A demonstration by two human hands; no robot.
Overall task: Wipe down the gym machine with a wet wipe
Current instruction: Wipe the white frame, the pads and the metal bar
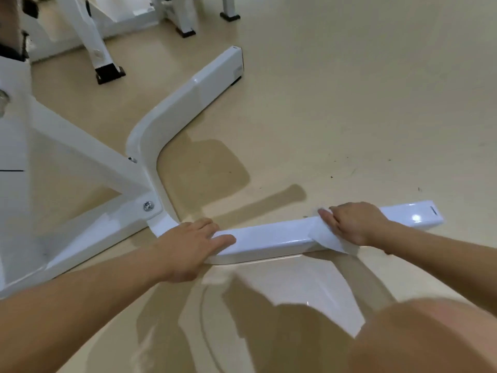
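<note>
Wet wipe (326, 239) wrapped over machine bar (269, 236), right hand (353, 224) grip clutching it, left hand (188, 244) flat

Gym: white machine frames (188, 103), vinyl floor (349, 103)

Glossy beige floor (349, 103), scattered dark specks (331, 177), black-footed white legs (186, 24) farther off.
</note>
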